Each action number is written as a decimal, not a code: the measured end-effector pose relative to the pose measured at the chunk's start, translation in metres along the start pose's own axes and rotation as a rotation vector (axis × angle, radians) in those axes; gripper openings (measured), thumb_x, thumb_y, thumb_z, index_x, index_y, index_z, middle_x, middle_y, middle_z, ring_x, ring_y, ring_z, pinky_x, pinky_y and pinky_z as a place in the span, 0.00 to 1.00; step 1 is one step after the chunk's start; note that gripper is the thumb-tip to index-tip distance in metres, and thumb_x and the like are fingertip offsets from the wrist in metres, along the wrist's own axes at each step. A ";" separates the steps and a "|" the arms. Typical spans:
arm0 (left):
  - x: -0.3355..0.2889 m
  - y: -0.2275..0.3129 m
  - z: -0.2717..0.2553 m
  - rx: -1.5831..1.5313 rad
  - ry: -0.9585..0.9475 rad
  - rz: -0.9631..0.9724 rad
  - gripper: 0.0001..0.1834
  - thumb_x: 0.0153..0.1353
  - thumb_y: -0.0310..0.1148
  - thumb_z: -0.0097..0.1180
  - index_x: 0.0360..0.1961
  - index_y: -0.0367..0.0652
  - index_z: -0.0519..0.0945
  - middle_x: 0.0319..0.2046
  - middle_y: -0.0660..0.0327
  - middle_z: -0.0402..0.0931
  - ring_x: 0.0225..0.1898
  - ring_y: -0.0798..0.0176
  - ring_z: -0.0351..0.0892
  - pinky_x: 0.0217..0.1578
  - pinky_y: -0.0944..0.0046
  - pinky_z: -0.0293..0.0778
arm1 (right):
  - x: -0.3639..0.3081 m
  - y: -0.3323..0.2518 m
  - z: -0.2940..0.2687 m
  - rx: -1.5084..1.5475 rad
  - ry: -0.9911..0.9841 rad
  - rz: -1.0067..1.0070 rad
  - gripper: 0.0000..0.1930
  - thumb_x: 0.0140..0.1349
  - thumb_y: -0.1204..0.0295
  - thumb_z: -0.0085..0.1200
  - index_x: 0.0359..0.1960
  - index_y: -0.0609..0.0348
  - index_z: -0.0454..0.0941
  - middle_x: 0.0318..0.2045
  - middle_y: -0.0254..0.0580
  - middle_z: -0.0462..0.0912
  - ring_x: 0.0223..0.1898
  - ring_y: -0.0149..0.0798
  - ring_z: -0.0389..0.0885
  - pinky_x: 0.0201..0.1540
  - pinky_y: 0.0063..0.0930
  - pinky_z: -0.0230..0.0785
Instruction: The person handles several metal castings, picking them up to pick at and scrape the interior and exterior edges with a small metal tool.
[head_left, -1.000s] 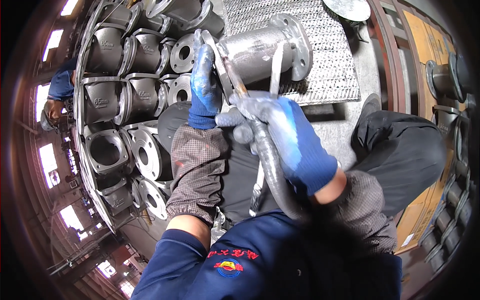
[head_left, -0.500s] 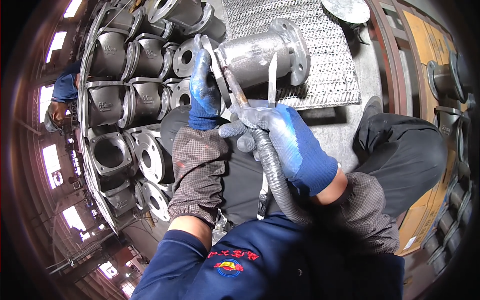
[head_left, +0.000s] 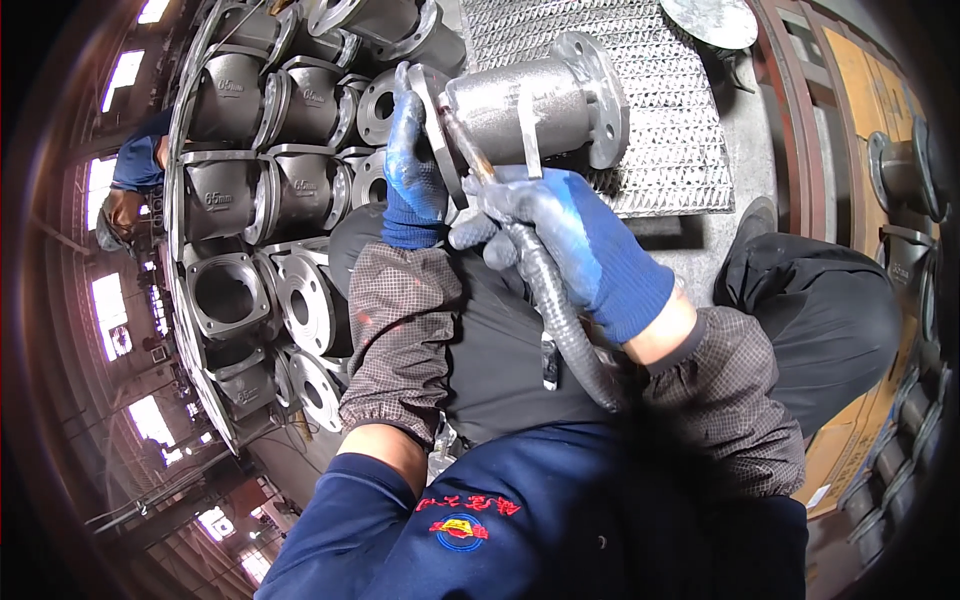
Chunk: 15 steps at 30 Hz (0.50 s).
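A grey cast flanged pipe fitting (head_left: 485,105) lies on its side across the near edge of the metal mat. My left hand (head_left: 412,170), in a blue coated glove, grips its left flange from the outer face. My gloved right hand (head_left: 550,220) is closed around a slim rod-shaped tool (head_left: 468,148), which has a brownish shaft and a ribbed, silvery hose (head_left: 553,305) running back toward my waist. The tool's tip meets the inner corner between left flange and body. A flat whitish strip (head_left: 529,130) also sticks up from my right hand, in front of the body; its dark lower end shows below.
Stacked grey flanged fittings (head_left: 305,185) fill a rack on my left. The ridged metal mat (head_left: 675,150) lies ahead, with a round pale disc (head_left: 710,20) beyond. Red-brown steel beams (head_left: 790,130) and cardboard (head_left: 850,70) with more fittings stand right. Another person (head_left: 140,170) is far left.
The whitish strip has tilted and shifted left across the fitting's body as my right hand moved slightly. My left hand keeps its grip on the flange. The whole view has shifted a little.
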<state>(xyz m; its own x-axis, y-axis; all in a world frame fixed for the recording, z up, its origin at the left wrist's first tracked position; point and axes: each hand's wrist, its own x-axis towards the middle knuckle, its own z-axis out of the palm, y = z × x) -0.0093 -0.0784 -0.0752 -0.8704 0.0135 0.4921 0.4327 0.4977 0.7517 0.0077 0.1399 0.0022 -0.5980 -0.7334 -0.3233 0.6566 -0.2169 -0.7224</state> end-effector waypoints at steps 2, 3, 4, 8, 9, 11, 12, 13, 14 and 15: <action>0.003 0.010 0.006 -0.233 0.073 -0.082 0.23 0.65 0.25 0.42 0.62 0.33 0.61 0.63 0.49 0.57 0.63 0.54 0.60 0.62 0.55 0.59 | -0.003 0.012 0.004 0.146 0.081 0.045 0.16 0.63 0.64 0.46 0.44 0.66 0.73 0.21 0.38 0.79 0.14 0.22 0.69 0.14 0.16 0.58; 0.006 0.005 0.000 0.235 0.062 0.163 0.22 0.67 0.27 0.40 0.61 0.33 0.61 0.63 0.49 0.58 0.62 0.54 0.61 0.61 0.55 0.61 | -0.002 0.016 0.006 0.154 0.091 0.072 0.15 0.63 0.65 0.45 0.43 0.65 0.73 0.21 0.38 0.79 0.14 0.23 0.69 0.14 0.15 0.58; 0.007 -0.006 -0.008 0.246 0.068 0.158 0.22 0.67 0.27 0.40 0.61 0.33 0.61 0.63 0.49 0.58 0.62 0.54 0.61 0.61 0.55 0.61 | -0.001 0.018 0.009 0.162 0.102 0.097 0.15 0.63 0.66 0.45 0.43 0.65 0.73 0.21 0.38 0.79 0.14 0.23 0.70 0.14 0.15 0.58; 0.016 0.020 0.010 -0.292 0.079 -0.205 0.23 0.69 0.33 0.35 0.62 0.33 0.59 0.61 0.50 0.61 0.60 0.57 0.64 0.61 0.57 0.61 | 0.007 0.014 -0.005 0.075 0.030 -0.046 0.16 0.62 0.65 0.45 0.44 0.65 0.73 0.22 0.37 0.80 0.15 0.22 0.70 0.15 0.15 0.59; 0.018 0.031 0.014 -0.437 0.121 -0.300 0.24 0.70 0.36 0.33 0.62 0.33 0.59 0.61 0.50 0.61 0.60 0.58 0.64 0.62 0.57 0.59 | 0.007 0.014 -0.006 0.088 0.026 -0.033 0.17 0.63 0.65 0.44 0.46 0.66 0.73 0.23 0.38 0.80 0.15 0.22 0.70 0.15 0.14 0.59; 0.004 -0.010 -0.026 -0.849 0.239 -0.515 0.25 0.70 0.38 0.32 0.62 0.34 0.59 0.60 0.51 0.62 0.60 0.58 0.65 0.62 0.58 0.60 | -0.005 0.013 0.002 0.118 -0.006 0.073 0.14 0.62 0.70 0.47 0.45 0.69 0.70 0.27 0.47 0.80 0.23 0.34 0.79 0.24 0.22 0.71; -0.004 -0.032 -0.045 -1.048 0.341 -0.615 0.25 0.70 0.39 0.31 0.62 0.34 0.60 0.60 0.51 0.63 0.59 0.59 0.65 0.62 0.58 0.60 | -0.008 0.011 0.011 0.135 0.025 0.096 0.12 0.62 0.72 0.46 0.43 0.69 0.70 0.27 0.42 0.78 0.24 0.34 0.80 0.23 0.22 0.71; 0.007 -0.009 -0.017 -0.847 0.272 -0.530 0.25 0.70 0.40 0.32 0.62 0.34 0.60 0.59 0.51 0.64 0.59 0.59 0.66 0.61 0.58 0.61 | -0.006 0.013 0.007 0.152 0.037 0.082 0.11 0.62 0.72 0.46 0.42 0.68 0.71 0.27 0.40 0.77 0.25 0.34 0.81 0.24 0.22 0.72; 0.011 0.007 0.003 -0.646 0.204 -0.443 0.26 0.70 0.41 0.32 0.62 0.34 0.61 0.58 0.51 0.65 0.58 0.59 0.66 0.61 0.59 0.62 | 0.002 0.014 0.003 0.132 0.061 0.073 0.11 0.62 0.71 0.46 0.41 0.66 0.71 0.26 0.39 0.78 0.22 0.30 0.78 0.21 0.19 0.68; 0.010 0.013 0.003 -0.148 0.107 -0.232 0.26 0.70 0.42 0.33 0.61 0.35 0.62 0.57 0.52 0.67 0.57 0.59 0.68 0.59 0.60 0.64 | 0.008 0.013 0.003 0.113 0.067 0.062 0.11 0.61 0.70 0.45 0.40 0.64 0.72 0.25 0.38 0.79 0.19 0.26 0.75 0.17 0.17 0.63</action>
<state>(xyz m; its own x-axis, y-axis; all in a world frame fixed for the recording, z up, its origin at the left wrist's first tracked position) -0.0131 -0.0692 -0.0613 -0.9239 -0.1811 0.3371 0.2613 0.3449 0.9015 0.0131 0.1289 -0.0081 -0.5820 -0.7035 -0.4078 0.7383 -0.2469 -0.6276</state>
